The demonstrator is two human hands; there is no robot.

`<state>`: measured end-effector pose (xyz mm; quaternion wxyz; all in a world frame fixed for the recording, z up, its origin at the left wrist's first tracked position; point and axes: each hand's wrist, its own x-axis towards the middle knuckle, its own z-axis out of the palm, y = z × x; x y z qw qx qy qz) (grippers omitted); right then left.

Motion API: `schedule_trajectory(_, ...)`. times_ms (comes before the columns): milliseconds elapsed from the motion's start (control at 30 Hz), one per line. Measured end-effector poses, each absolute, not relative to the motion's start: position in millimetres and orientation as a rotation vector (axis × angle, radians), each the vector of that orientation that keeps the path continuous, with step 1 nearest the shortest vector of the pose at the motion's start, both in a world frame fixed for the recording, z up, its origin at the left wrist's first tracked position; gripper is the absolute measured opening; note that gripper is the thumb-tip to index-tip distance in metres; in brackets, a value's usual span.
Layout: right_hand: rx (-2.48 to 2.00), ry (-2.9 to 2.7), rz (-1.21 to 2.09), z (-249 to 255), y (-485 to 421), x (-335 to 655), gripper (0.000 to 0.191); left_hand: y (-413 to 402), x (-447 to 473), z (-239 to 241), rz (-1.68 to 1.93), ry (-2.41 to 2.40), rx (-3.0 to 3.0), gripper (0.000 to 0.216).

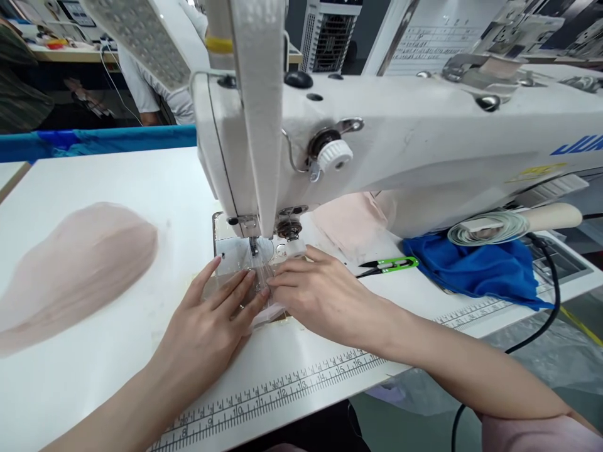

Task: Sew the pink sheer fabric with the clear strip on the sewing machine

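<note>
A white sewing machine (424, 144) stands on a white table (94, 376). Under its presser foot (254, 246) lies a small piece of sheer pale pink fabric (264, 307). My left hand (211, 320) lies flat on that fabric just left of the needle, fingers stretched out and apart. My right hand (315, 295) rests on the fabric from the right, its fingers extended and pressing down, their tips meeting those of the left hand in front of the foot.
A stack of sheer pink pieces (75, 263) lies at the left. Green thread snips (389, 265), blue cloth (480, 267), a tape roll (490, 227) and more pink fabric (353, 223) sit right of the needle. A ruler strip (282, 386) lines the table's front edge. Another person (155, 81) stands behind.
</note>
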<state>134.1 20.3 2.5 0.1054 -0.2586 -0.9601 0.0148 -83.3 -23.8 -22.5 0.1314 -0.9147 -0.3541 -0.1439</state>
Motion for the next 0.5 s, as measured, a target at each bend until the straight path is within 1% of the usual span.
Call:
schedule_trajectory(267,-0.76,-2.806,-0.048,-4.1,27.3,131.0,0.019,-14.7,-83.0,-26.2,-0.491,-1.115,-2.632,0.035)
schedule_trajectory(367,-0.744,-2.765,-0.116,-8.7,30.6,129.7,0.019,-9.5,-86.0,-27.8,-0.445,-1.136,-2.643,0.035)
schedule_trajectory(500,-0.715,-2.673,-0.235,-17.1,36.0,127.8,0.022,-1.5,-89.9,-30.1,-0.474,-1.132,-2.661,0.037)
